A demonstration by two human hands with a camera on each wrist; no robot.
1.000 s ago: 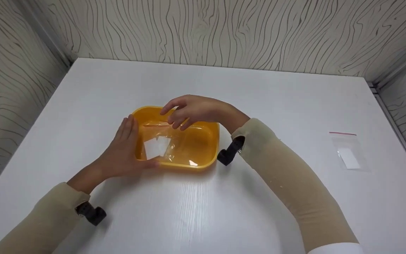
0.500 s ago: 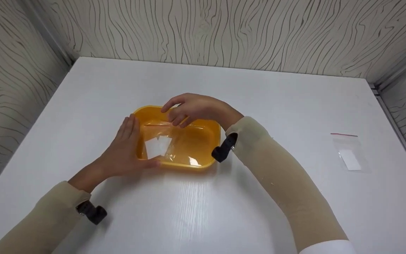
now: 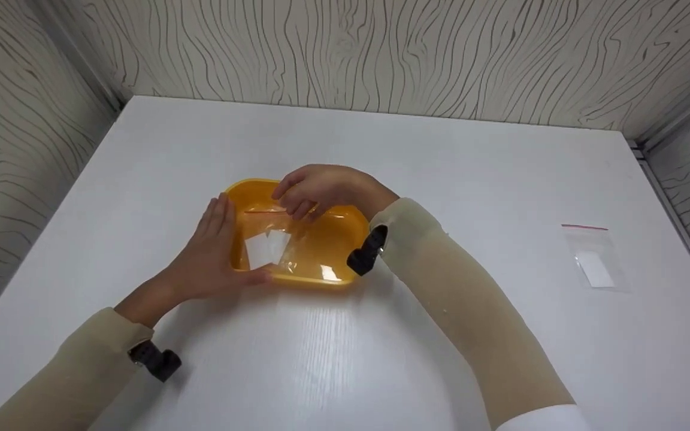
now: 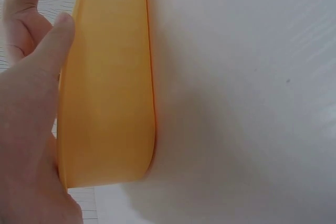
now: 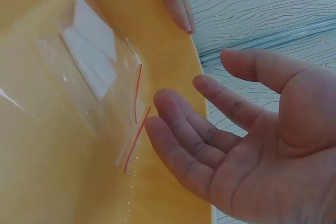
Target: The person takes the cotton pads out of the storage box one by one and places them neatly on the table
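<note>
Against your left hand (image 3: pixel 210 257) stands the yellow basin (image 3: pixel 345 239), upright and round-cornered, its left end between your thumb and fingers; its far rim passes beneath your right hand (image 3: pixel 324 187). Inside, between both hands, lie two clear, overlapping bags (image 5: pixel 92 116). Their red strips (image 5: pixel 137 140) angle toward each other close by your right fingertips; contact there is hard to tell. The bags' white pieces (image 5: pixel 89 66), also overlapping, sit nearer your left thumb.
</note>
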